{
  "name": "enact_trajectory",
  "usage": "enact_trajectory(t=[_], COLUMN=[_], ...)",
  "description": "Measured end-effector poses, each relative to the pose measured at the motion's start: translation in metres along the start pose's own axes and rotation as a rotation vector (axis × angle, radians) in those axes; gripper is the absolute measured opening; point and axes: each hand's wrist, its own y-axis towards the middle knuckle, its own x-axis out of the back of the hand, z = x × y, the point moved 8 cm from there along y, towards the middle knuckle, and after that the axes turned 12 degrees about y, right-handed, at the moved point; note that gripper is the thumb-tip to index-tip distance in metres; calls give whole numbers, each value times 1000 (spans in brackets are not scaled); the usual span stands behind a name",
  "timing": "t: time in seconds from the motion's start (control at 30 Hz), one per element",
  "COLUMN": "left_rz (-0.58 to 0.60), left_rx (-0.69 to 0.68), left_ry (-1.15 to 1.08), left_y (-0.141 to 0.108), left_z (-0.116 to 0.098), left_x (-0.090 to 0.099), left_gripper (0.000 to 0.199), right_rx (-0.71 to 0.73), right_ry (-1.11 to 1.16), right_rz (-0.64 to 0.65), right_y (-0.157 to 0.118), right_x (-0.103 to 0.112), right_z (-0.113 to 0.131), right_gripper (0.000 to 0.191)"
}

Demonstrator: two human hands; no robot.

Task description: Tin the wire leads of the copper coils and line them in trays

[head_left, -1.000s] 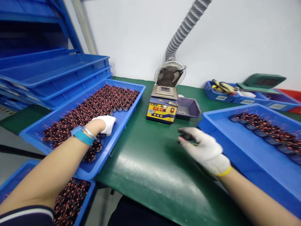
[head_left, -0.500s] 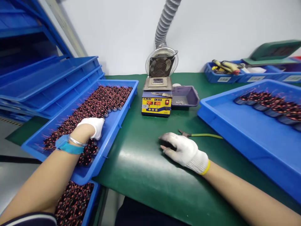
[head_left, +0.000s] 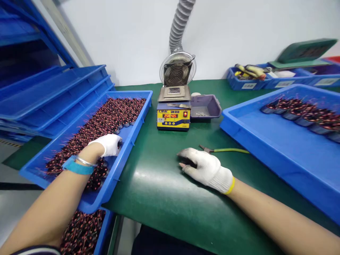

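Note:
My left hand, in a white glove, reaches into the left blue tray, beside many small black parts with reddish wires. Its fingers curl round a dark part at the tray's inner right side, partly hidden by the hand. My right hand, gloved with darkened fingertips, rests on the green table. Its fingers are bent, thumb and forefinger apart, nothing visible between them. Just behind it lie pliers with green handles.
A yellow-and-blue solder pot stands at the back, under a grey hose, with a purple bin beside it. Another blue tray on the right holds several parts in a row. Stacked blue trays stand at the left.
My left hand has shifted slightly right within the tray, and a dark part now shows at its fingers. My right hand stays resting on the table. The whole view has shifted a little.

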Motion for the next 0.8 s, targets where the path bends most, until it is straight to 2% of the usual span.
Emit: enact_trajectory(t=[0.07,0.13,0.2,0.27,0.3,0.37,0.43,0.5,0.6,0.7,0.8], left_rz=[-13,-80,-202,-342,-406,-532,-609,-607,-492,-368,-331], left_rx=[17,41,35,-25,-74,-202,-308,-343,-345,-394,-415], left_ry=[-26,-122,-356,-601,-633,-514,-376,-366,-504,-655,-787], left_y=[2,-4,-17,-34,-43,-59,-70,-71,-63,-62,-64], left_z=[6,9,0,-23,-39,-77,-107,-120,-119,-117,-112], left_x=[2,14,31,46,52,62,63,59,49,42,44], left_gripper=[31,41,57,69,71,66,59,58,77,96,106], right_rx=[-19,-44,-109,-204,-247,-298,-321,-352,-426,-489,-518], right_ry=[12,59,174,429,611,1001,1273,1380,1397,1340,1210], right_rz=[4,-9,-55,-104,-111,-76,-20,-23,-78,-116,-197], right_y=[-1,0,2,8,11,20,28,31,28,23,22], right_x=[0,0,-2,-9,-16,-35,-52,-60,-61,-56,-47], right_z=[0,2,3,6,9,21,34,38,33,28,25], right_gripper=[25,24,26,39,49,68,76,72,63,57,51])
